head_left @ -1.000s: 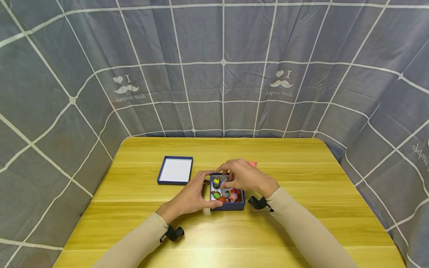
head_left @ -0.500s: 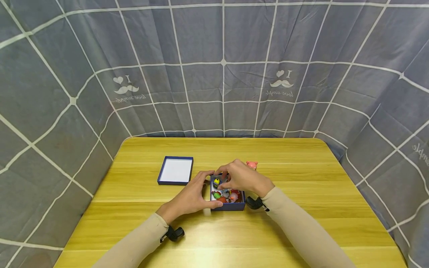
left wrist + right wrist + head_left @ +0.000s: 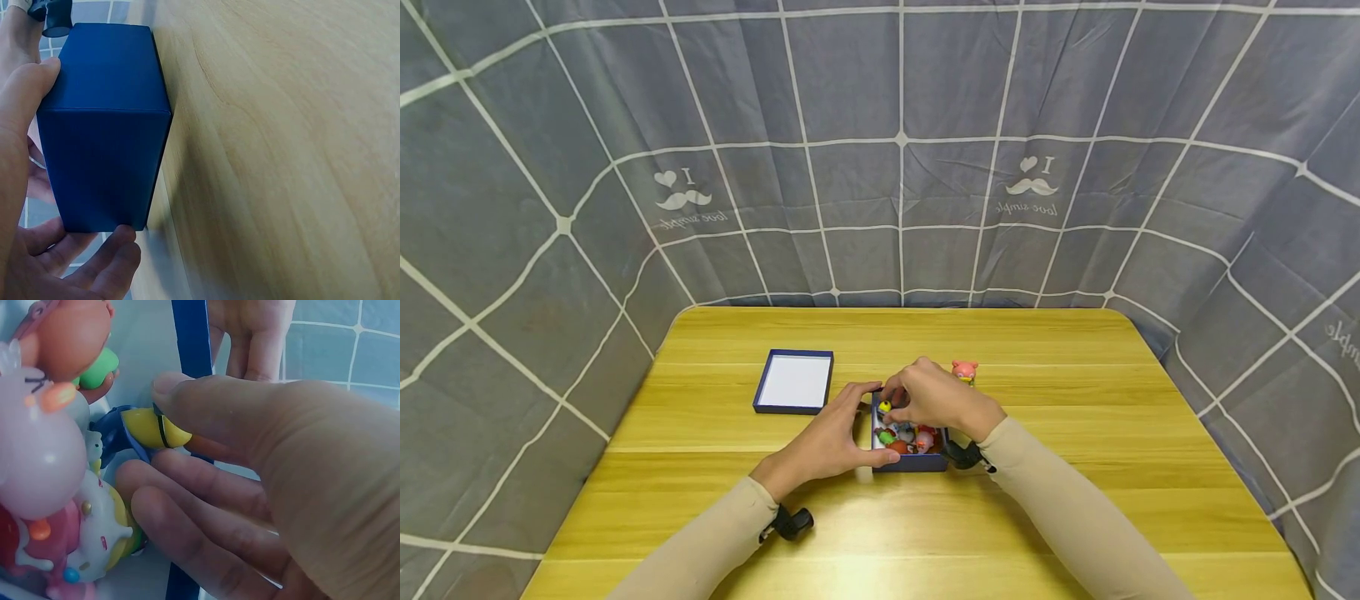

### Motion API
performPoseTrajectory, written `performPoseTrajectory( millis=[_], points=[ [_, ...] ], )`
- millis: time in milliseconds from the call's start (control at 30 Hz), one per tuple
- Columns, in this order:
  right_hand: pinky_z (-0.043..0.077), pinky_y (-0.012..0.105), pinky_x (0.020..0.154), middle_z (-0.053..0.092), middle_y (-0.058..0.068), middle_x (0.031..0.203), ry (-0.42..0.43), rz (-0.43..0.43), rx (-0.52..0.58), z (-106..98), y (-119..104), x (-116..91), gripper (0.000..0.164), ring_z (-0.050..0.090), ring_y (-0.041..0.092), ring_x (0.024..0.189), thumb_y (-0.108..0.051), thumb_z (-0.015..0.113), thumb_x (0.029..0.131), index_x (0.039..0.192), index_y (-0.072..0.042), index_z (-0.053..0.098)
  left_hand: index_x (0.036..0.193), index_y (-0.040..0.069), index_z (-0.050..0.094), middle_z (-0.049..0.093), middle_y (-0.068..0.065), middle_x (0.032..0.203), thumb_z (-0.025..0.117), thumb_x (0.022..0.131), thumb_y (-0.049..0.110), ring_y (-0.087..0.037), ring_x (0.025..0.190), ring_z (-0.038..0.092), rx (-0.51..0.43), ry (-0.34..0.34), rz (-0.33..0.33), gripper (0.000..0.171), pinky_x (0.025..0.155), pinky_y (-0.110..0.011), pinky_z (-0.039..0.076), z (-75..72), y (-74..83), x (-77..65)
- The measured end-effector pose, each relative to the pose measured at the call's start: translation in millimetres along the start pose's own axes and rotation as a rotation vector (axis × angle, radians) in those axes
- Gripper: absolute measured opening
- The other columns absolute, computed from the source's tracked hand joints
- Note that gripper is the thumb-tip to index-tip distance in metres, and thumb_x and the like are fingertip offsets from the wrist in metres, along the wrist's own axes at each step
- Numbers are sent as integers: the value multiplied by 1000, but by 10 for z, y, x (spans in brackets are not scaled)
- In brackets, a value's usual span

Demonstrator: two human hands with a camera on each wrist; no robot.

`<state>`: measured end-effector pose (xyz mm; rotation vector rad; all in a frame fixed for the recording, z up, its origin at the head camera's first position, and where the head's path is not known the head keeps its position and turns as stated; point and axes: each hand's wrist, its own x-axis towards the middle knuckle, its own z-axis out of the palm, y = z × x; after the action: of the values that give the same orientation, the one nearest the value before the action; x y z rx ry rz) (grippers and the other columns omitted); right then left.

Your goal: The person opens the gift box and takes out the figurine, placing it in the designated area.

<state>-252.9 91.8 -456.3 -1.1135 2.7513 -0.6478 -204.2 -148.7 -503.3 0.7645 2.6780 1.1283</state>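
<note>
A dark blue box (image 3: 917, 464) with a white inside holds several small toy figurines. My left hand (image 3: 820, 435) grips it from the left, thumb at the near side and fingers at the far side; in the left wrist view, its blue wall (image 3: 103, 169) fills the space between them. My right hand (image 3: 940, 396) reaches into the box. In the right wrist view, its thumb and index finger pinch a yellow-and-blue toy figurine (image 3: 147, 428) lying near the wall. Beside it lie a pale pink round figurine (image 3: 40, 447) and an orange-brown one (image 3: 75, 337).
A shallow blue lid (image 3: 793, 381) with a white inside lies to the left, behind the left hand. A pink pig-like figurine (image 3: 964, 370) stands on the wooden table (image 3: 1037, 350) behind the right hand. A grey curtain (image 3: 850, 183) surrounds the table.
My right hand has shifted a little to the left and lower over the box, uncovering the pink figurine behind it. The left hand and the box have stayed put.
</note>
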Motion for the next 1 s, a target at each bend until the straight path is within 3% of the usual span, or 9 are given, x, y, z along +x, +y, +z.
performPoseTrajectory(
  millis=[367,1000],
  points=[
    [66,20,79,89,2,100,7,-10,-15,1,-43,42,14,78,2,83,-18,96,100,110,-10,91,180,14,39,50,-11,179,98,93,60,-31,155,61,-11,0,-4,114,130,-58,52,1,5,-1],
    [67,21,81,89,9,115,-7,-2,73,-26,-23,-17,21,82,8,89,-8,90,102,122,-5,89,180,13,40,48,-11,180,97,92,62,-30,155,61,-14,-4,2,115,130,-58,52,-9,-3,-1]
  ],
)
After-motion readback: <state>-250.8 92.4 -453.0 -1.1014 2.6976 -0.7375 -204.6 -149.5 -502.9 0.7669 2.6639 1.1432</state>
